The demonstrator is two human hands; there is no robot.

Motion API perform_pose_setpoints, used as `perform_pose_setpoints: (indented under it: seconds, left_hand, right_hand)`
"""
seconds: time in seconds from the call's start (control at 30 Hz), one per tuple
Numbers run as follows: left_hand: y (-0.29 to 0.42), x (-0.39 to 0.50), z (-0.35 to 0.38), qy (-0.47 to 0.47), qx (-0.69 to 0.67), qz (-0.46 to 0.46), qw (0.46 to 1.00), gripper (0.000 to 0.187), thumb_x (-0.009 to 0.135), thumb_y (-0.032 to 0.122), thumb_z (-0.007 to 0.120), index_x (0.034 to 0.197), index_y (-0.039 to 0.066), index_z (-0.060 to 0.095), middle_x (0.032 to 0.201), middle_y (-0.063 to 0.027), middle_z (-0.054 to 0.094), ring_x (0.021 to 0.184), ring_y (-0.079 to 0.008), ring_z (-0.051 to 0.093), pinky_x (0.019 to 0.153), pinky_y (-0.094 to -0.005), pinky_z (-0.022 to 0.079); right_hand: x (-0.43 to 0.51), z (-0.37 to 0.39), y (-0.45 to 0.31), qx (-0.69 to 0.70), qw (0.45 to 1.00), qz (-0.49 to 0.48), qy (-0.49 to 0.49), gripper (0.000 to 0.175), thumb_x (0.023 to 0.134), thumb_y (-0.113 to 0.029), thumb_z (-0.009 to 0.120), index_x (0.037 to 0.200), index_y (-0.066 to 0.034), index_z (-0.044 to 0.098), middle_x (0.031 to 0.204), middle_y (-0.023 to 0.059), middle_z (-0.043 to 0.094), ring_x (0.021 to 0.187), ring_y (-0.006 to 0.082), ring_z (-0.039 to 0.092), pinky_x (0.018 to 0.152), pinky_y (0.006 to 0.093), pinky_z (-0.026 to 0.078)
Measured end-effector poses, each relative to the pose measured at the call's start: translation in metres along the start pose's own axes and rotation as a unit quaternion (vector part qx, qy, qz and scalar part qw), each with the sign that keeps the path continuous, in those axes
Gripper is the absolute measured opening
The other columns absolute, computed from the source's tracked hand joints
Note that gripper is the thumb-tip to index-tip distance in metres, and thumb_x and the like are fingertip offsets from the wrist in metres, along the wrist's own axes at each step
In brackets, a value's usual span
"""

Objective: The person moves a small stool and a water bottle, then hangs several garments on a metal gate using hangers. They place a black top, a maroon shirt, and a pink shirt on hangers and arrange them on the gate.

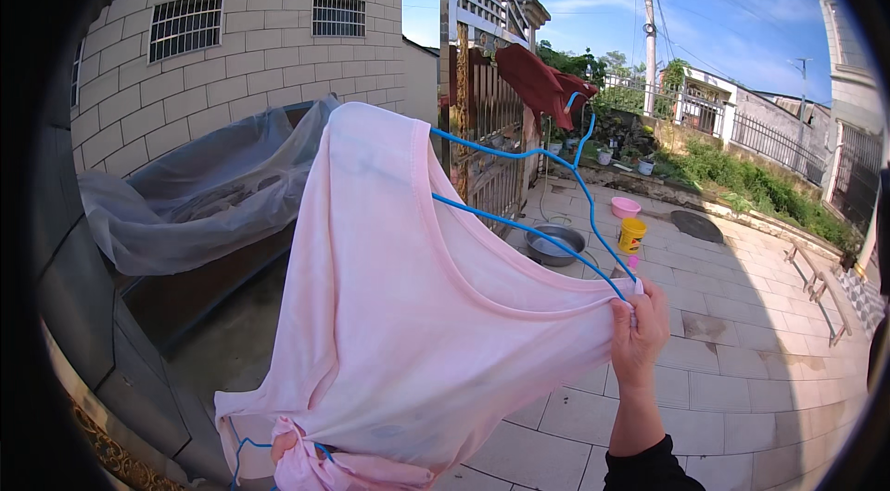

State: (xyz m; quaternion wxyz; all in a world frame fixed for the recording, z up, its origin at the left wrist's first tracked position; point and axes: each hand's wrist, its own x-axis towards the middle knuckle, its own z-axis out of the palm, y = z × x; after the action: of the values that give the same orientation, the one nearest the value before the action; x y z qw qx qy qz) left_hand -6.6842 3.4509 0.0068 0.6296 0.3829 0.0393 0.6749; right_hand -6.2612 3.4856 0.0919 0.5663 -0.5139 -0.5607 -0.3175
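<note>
A pale pink shirt point(389, 268) hangs on a blue wire hanger point(514, 154), whose hook points up and to the right. My right hand point(640, 331) pinches the shirt's neckline and shoulder edge at the hanger's near end. At the lower left, my left hand point(281, 446) is mostly covered by bunched pink fabric; a few fingers show, gripping the cloth. More blue wire point(254, 444) shows beside it, partly hidden by the shirt. Beyond the hook, a dark red garment point(542, 84) hangs by the metal gate point(487, 94).
A plastic-covered trough-like object point(208, 213) stands at left, before a tiled wall point(264, 60). On the paving lie a metal basin point(556, 245), a pink basin point(626, 207), a yellow bucket point(632, 236) and a round dark cover point(697, 227). A wooden bench point(820, 289) stands at right.
</note>
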Motion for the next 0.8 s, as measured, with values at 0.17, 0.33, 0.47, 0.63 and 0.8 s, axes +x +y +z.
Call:
perform_pose_setpoints:
  seconds: [0.17,0.33,0.47,0.63,0.8]
  left_hand:
    - [-0.085,0.062,0.007,-0.027,-0.018,-0.081,0.996,0.017,0.076,0.011,0.054,0.087,-0.002,0.054,0.073,-0.0096,0.057,0.069,-0.02,0.055,0.062,-0.0287,0.042]
    - [-0.175,0.127,0.004,-0.062,-0.025,-0.169,0.983,0.016,0.076,0.011,0.054,0.086,-0.002,0.054,0.073,-0.0097,0.057,0.069,-0.0199,0.055,0.062,-0.0286,0.042]
    - [-0.261,0.191,-0.005,-0.103,-0.026,-0.24,0.965,0.016,0.076,0.01,0.054,0.085,-0.002,0.055,0.073,-0.0098,0.057,0.069,-0.0197,0.055,0.062,-0.0286,0.042]
    - [-0.378,0.294,0.001,-0.193,-0.007,-0.331,0.924,0.015,0.075,0.01,0.054,0.085,-0.002,0.055,0.073,-0.0099,0.057,0.069,-0.0196,0.055,0.062,-0.0286,0.042]
    - [-0.477,0.37,0.037,-0.229,-0.008,-0.431,0.873,0.013,0.074,0.009,0.054,0.081,-0.002,0.056,0.074,-0.0106,0.058,0.069,-0.0191,0.055,0.063,-0.0285,0.041]
  right_hand:
    - [-0.002,-0.012,0.091,-0.094,0.995,0.021,-0.026,0.019,0.076,-0.019,0.067,0.079,-0.0036,0.055,0.096,0.0119,0.057,0.086,0.0288,0.052,0.073,0.0362,0.041]
    - [-0.007,-0.004,0.173,-0.142,0.988,0.043,-0.034,0.019,0.077,-0.018,0.066,0.079,-0.0026,0.055,0.097,0.0124,0.057,0.086,0.0291,0.052,0.073,0.036,0.043]
    - [-0.003,0.011,0.247,-0.17,0.981,0.075,-0.052,0.018,0.077,-0.017,0.066,0.078,-0.002,0.055,0.097,0.0127,0.057,0.086,0.029,0.053,0.073,0.0351,0.043]
    - [0.022,0.02,0.351,-0.235,0.961,0.078,-0.124,0.02,0.071,-0.013,0.068,0.075,-0.002,0.052,0.096,0.013,0.056,0.087,0.0296,0.053,0.073,0.0368,0.043]
    - [0.027,0.007,0.432,-0.34,0.925,0.069,-0.151,0.02,0.072,-0.013,0.066,0.078,-0.0012,0.051,0.099,0.0153,0.054,0.088,0.0328,0.051,0.073,0.0385,0.041]
